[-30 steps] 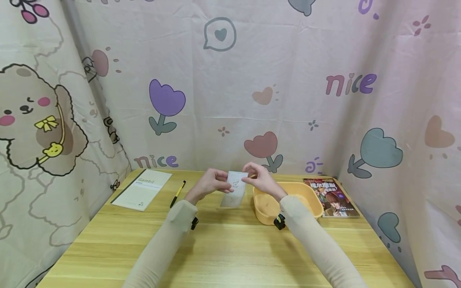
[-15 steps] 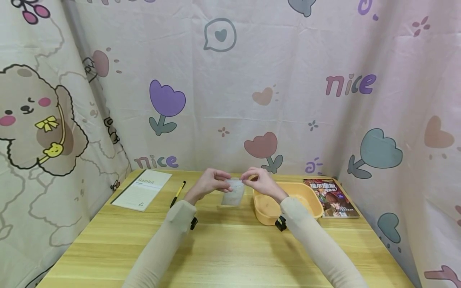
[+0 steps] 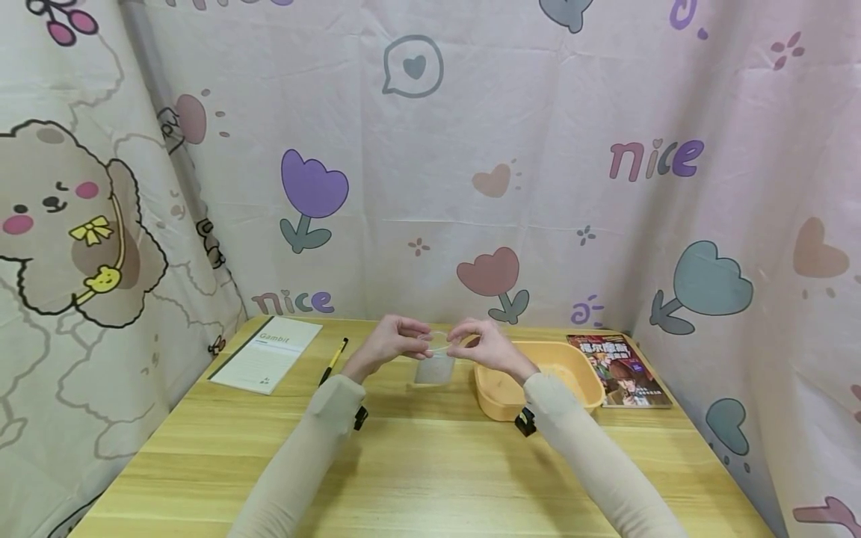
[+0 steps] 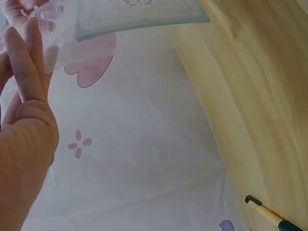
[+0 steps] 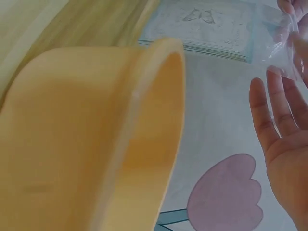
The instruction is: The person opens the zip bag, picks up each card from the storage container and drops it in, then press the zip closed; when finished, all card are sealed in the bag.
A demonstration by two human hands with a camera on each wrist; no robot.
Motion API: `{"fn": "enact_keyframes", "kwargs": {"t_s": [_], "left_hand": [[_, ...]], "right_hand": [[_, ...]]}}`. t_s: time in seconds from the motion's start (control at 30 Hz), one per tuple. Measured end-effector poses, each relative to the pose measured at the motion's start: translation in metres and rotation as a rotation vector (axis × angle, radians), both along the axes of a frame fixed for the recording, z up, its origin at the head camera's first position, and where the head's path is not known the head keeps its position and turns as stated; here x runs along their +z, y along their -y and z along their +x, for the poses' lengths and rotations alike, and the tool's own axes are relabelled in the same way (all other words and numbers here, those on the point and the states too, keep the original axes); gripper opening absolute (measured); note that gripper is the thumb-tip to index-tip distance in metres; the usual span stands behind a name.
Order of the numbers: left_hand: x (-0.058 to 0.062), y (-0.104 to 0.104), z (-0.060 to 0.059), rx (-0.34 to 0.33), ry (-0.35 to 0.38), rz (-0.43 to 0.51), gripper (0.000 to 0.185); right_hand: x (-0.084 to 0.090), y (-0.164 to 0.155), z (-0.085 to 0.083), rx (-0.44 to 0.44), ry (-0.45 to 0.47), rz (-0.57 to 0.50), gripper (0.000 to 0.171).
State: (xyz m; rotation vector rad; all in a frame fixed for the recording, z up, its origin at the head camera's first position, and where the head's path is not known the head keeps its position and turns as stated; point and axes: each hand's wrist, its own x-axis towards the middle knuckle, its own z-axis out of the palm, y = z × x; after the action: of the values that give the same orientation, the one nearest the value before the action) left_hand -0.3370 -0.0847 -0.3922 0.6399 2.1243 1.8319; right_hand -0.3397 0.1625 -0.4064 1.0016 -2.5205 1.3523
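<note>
– What closes the place in?
– A pale pink curtain (image 3: 538, 149) hangs on three sides, printed with tulips, hearts, a speech bubble, the word "nice" and, at the left, a cartoon dog with a yellow bow.
– And the furniture?
– One light wooden table (image 3: 417, 478) runs up to the cloth; the light is soft and even

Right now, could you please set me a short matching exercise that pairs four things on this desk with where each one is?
Things:
1. clear bag
2. yellow tub
3. notebook
4. comic book

Places:
A. flat at the desk's far left corner
B. pinched at its top between left hand and right hand
C. flat at the desk's far right edge
D. on the desk, under the right forearm

Pairs: 1-B, 2-D, 3-A, 4-C
</note>
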Motion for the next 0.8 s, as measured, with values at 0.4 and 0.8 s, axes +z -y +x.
{"fn": "enact_keyframes", "kwargs": {"t_s": [0.4,0.8], "left_hand": [[-0.016,0.003,0.003,0.046,-0.06,-0.005,0.045],[-0.031,0.005,0.008,0.152,-0.129,0.016,0.027]], "right_hand": [[-0.014,0.004,0.002,-0.137,0.018,-0.125,0.008],[-0.008,0.012,0.027,-0.212,0.063,-0.274,0.022]]}}
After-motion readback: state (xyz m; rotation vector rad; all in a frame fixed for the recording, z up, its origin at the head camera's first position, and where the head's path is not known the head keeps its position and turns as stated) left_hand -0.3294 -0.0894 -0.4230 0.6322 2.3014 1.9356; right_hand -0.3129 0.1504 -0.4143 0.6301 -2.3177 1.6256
